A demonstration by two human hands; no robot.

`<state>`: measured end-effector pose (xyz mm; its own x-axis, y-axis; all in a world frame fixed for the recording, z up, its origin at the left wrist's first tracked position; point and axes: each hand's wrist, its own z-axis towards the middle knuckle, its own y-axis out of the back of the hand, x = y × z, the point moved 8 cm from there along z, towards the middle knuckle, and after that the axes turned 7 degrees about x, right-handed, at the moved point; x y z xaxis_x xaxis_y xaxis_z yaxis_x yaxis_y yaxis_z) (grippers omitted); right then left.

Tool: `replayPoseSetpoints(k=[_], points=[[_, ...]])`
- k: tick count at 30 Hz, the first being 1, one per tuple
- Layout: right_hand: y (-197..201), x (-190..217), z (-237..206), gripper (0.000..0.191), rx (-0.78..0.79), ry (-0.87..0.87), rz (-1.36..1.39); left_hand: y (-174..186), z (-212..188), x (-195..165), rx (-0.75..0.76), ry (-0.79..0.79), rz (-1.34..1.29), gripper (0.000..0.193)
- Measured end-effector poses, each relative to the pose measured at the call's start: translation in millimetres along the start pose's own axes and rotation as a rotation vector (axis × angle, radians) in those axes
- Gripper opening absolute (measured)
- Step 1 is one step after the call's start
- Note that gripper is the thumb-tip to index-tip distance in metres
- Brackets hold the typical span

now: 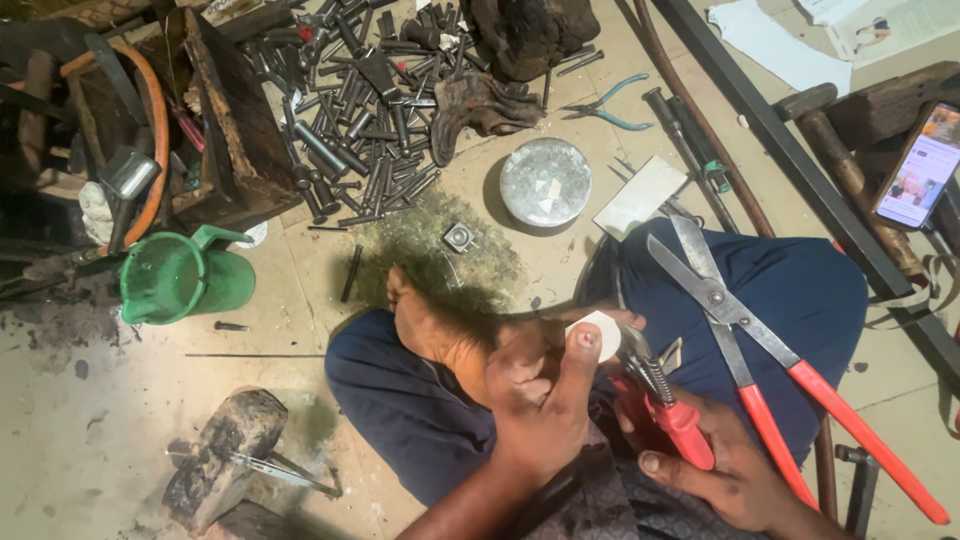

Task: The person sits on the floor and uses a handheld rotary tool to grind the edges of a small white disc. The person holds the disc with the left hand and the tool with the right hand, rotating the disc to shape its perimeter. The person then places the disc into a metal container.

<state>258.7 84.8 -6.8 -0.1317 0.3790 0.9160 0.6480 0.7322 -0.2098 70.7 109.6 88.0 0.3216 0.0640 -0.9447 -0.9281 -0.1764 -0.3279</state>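
Now left hand (540,385) pinches white disc (598,333); right hand (715,465) clamped on red-handled snips (665,400).

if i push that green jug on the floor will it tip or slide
The green jug looks like thin plastic, so probably light and likely to slide on the smooth floor. It already lies on its side, so tipping seems unlikely; its round body may roll a little until the handle stops it.

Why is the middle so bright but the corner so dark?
In the head view, light pools on the floor and the round tin; the upper-left toolbox sits in shadow; the phone screen glows; the left hand looks slightly blurred.
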Motion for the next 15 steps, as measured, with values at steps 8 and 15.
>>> replayPoseSetpoints(k=[8, 15], points=[[4, -1, -2, 0.045, -0.012, -0.036, -0.052, 0, 4, -33, 0.070, -0.186, 0.306, 0.020], [9, 5, -2, 0.067, -0.076, -0.009, -0.242, 3, 5, -30, 0.069, -0.117, 0.249, 0.023]])
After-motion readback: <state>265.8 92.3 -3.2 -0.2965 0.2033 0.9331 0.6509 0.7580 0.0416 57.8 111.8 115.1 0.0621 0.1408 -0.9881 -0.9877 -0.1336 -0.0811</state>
